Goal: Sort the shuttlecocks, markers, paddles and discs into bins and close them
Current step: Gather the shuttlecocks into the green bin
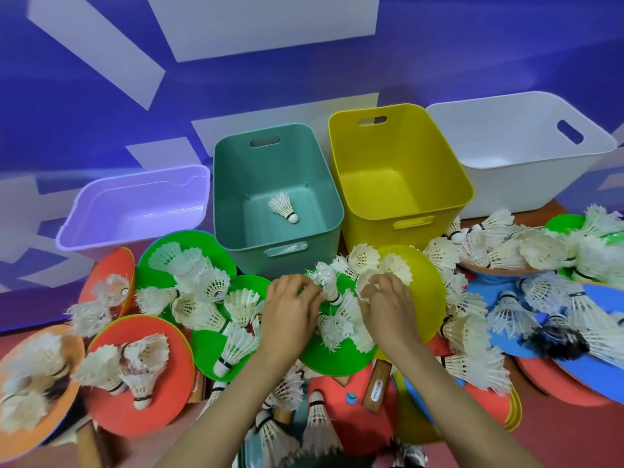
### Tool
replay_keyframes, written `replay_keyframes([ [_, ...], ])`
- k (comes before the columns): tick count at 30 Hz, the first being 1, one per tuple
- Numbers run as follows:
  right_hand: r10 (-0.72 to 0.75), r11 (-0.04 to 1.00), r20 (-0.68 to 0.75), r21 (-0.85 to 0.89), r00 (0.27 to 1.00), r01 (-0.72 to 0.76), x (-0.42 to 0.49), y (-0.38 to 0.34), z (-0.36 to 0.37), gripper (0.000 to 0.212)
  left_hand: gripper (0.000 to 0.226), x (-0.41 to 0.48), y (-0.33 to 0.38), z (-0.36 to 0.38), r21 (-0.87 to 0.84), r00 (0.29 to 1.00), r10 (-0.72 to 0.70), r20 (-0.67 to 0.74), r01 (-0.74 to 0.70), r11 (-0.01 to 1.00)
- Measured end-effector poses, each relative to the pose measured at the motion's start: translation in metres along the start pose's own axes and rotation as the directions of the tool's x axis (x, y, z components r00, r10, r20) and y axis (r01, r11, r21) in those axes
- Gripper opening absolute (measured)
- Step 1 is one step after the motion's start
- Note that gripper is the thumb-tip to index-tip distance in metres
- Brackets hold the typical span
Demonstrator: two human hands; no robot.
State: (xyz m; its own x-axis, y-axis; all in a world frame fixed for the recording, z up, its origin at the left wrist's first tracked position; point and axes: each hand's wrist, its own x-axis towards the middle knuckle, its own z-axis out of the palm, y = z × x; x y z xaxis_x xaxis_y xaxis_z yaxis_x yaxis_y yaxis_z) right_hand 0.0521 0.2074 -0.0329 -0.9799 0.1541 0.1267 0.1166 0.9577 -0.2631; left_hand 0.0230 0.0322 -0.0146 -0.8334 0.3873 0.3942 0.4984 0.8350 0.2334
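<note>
Right now our L hand point(290, 310) curls its fingers point(305, 282) round a frayed shuttlecock point(327, 282) & our R hand point(388, 307) grips a second shuttlecock point(365, 281), both over the green disc point(324, 361) just in front of the teal bin point(236, 204); a lone shuttlecock point(283, 207) lies on that bin's floor.

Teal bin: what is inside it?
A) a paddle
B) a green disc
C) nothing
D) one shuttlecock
D: a single white shuttlecock lies on the floor of the teal bin, and nothing else shows in there.
</note>
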Motion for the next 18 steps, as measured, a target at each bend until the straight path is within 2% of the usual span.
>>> replay_keyframes([
  [5, -0.04, 0.994, -0.217, 0.091, 0.975, 0.061, 0.006, 0.006, -0.015, 0.006, 0.026, 0.01, 0.001, -0.01, -0.061, 0.997, 0.008, -0.081, -0.013, 0.998],
  [9, -0.095, 0.974, -0.377, 0.155, 0.921, 0.164, 0.013, 0.002, -0.04, 0.014, 0.02, 0.021, 0.009, -0.029, -0.14, 0.977, -0.003, -0.213, -0.027, 0.99],
  [14, -0.174, 0.914, -0.505, 0.236, 0.845, 0.329, 0.03, -0.011, -0.073, 0.016, 0.019, 0.042, 0.007, -0.056, -0.217, 0.945, -0.108, -0.31, 0.04, 0.975],
  [18, -0.192, 0.889, -0.554, 0.251, 0.81, 0.382, 0.059, -0.031, -0.087, 0.016, 0.017, 0.065, -0.014, -0.07, -0.247, 0.921, -0.147, -0.36, 0.058, 0.967],
])
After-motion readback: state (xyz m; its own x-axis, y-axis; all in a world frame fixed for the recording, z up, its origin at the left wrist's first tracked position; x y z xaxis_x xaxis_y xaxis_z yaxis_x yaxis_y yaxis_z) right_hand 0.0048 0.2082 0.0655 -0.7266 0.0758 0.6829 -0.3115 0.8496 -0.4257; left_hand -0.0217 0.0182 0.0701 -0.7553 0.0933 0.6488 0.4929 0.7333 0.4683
